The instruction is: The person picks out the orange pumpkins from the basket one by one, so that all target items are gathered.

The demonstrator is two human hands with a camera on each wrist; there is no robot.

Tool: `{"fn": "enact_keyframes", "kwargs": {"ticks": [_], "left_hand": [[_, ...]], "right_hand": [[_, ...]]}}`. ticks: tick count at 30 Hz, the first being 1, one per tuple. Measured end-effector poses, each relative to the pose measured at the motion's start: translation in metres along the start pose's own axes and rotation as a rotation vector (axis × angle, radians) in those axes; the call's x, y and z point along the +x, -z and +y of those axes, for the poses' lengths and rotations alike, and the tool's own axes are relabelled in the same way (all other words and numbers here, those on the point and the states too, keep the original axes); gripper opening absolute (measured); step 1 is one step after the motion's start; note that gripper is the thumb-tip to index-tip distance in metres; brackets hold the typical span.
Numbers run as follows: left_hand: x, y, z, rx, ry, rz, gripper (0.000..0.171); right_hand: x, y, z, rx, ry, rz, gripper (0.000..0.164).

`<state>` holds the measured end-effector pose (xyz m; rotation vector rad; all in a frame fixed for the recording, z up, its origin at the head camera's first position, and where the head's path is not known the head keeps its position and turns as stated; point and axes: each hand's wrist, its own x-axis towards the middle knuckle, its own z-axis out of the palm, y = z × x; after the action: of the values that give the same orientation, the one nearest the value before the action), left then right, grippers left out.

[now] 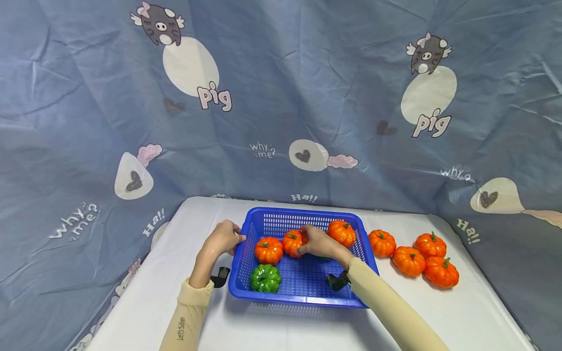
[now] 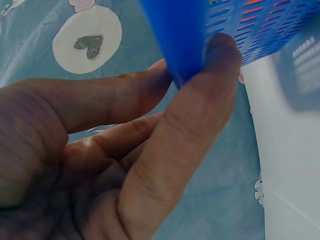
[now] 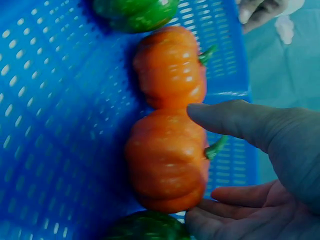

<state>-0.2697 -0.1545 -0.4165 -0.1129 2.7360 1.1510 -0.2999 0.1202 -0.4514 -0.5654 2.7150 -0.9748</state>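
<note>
A blue perforated plastic basket (image 1: 298, 299) stands on the table. My left hand (image 1: 223, 238) pinches its left rim between thumb and fingers; the left wrist view shows that rim (image 2: 177, 40) up close. Inside the basket, my right hand (image 1: 322, 242) holds a small orange pumpkin (image 1: 291, 243), thumb on one side and fingertips on the other. Touching that one is another orange pumpkin (image 1: 269, 250) on its left. A green pumpkin (image 1: 265, 278) sits in the front left corner, and a third orange pumpkin (image 1: 341, 233) in the back right. Mostly hidden under my right hand is a dark green one (image 3: 147, 227).
Several orange pumpkins (image 1: 408, 261) lie grouped on the white table (image 1: 465, 319), right of the basket. Behind the table hangs a blue-grey cloth (image 1: 263, 73) printed with cartoon pigs. A dark wrist camera (image 1: 337, 281) on my right arm hangs over the basket.
</note>
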Motion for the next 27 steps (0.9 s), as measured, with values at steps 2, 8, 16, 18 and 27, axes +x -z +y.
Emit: {"fn": "enact_keyframes", "kwargs": {"ticks": [2,8,16,18,27], "left_hand": [[0.0,0.0,0.0,0.002,-0.005,0.0,0.032],[0.0,0.001,0.001,0.007,0.006,0.0,0.032],[-0.002,0.001,0.003,0.016,0.009,-0.003,0.032],[-0.002,0.001,0.004,0.017,0.011,-0.003,0.032],[-0.001,0.0,0.002,0.009,0.01,0.0,0.032]], "right_hand": [[0.003,-0.002,0.0,-0.013,-0.007,0.009,0.072],[0.009,-0.007,0.0,-0.062,-0.017,0.026,0.07],[0.012,-0.009,-0.003,-0.141,-0.033,0.0,0.071],[0.013,-0.01,-0.002,-0.159,-0.025,-0.001,0.073],[0.014,-0.009,0.002,-0.158,-0.043,-0.021,0.071]]}}
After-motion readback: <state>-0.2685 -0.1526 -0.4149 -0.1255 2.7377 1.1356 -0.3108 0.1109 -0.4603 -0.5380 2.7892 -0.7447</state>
